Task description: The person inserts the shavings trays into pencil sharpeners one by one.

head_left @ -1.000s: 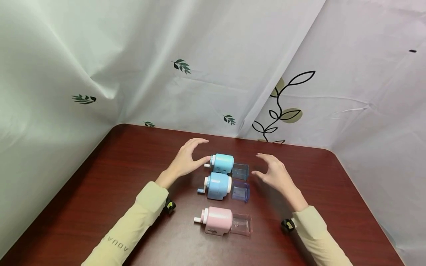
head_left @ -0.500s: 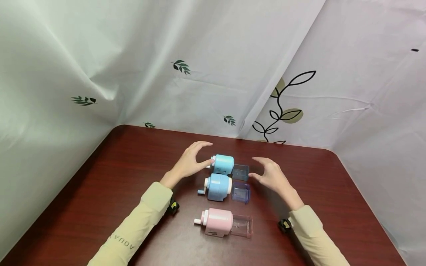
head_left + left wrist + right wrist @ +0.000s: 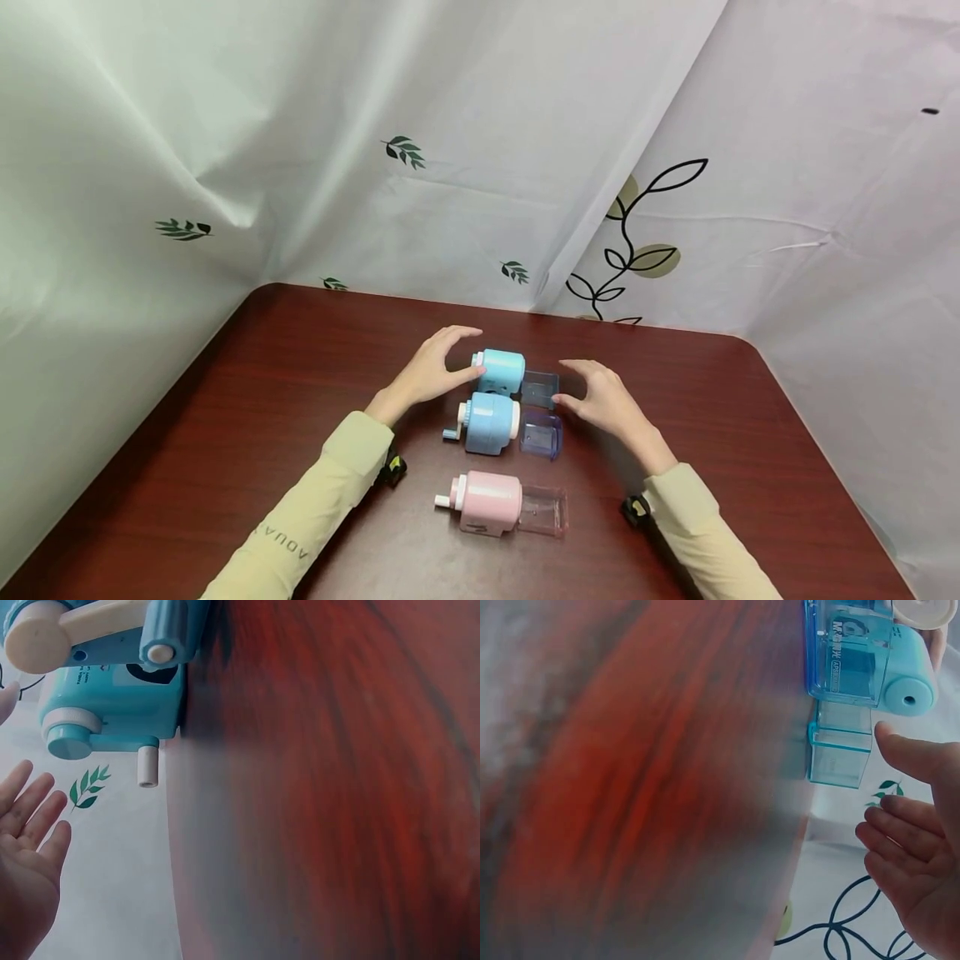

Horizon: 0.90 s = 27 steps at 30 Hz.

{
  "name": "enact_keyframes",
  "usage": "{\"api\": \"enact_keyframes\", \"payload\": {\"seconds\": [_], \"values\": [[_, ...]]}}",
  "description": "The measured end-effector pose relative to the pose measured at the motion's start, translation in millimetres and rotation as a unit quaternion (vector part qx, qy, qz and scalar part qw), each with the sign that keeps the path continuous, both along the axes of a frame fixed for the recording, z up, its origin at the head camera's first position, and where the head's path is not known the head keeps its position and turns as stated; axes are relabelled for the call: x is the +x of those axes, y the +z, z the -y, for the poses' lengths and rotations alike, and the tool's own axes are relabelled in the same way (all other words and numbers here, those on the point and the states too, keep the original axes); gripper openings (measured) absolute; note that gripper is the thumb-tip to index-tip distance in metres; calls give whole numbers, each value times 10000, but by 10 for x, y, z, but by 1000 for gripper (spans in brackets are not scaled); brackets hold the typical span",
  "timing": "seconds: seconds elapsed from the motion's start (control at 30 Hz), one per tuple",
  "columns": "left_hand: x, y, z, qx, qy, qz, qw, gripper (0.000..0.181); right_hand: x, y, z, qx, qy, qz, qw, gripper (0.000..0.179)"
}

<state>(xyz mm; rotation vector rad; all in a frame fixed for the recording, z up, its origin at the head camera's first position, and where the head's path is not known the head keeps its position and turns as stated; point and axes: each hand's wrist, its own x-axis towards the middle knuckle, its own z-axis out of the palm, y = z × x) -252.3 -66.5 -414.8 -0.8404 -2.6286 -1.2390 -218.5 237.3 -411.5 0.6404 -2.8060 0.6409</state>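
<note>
The left arm (image 3: 307,508) and right arm (image 3: 697,521) reach forward in pale sleeves (image 3: 285,533), angling inward. The left hand (image 3: 430,369) holds its thumb well apart from 4 loosely extended fingers (image 3: 43,819); the right hand (image 3: 609,403) mirrors it, the 2 palms turned inward.

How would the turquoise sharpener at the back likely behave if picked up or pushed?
The turquoise sharpener looks like glossy hard plastic, so it should feel stiff and perhaps slippery. Its base looks flat against the table, so it would probably slide rather than roll. The clear drawer juts out at its side, so that might slip loose when lifted.
</note>
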Motion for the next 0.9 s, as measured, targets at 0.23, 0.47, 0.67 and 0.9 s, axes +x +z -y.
{"api": "enact_keyframes", "payload": {"seconds": [0.23,0.47,0.67,0.9], "values": [[-12,-20,-51,-49,-178,167,9997,61,-13,-2,29,125,98,264,9995,61],[-39,-15,-92,-176,-318,245,9990,64,-43,15,52,212,195,457,9985,62],[-65,-2,-121,-276,-424,207,9985,64,-83,26,85,207,277,582,9977,63],[-93,-1,-167,-364,-585,180,9975,64,-114,16,119,191,390,737,9963,62]]}}
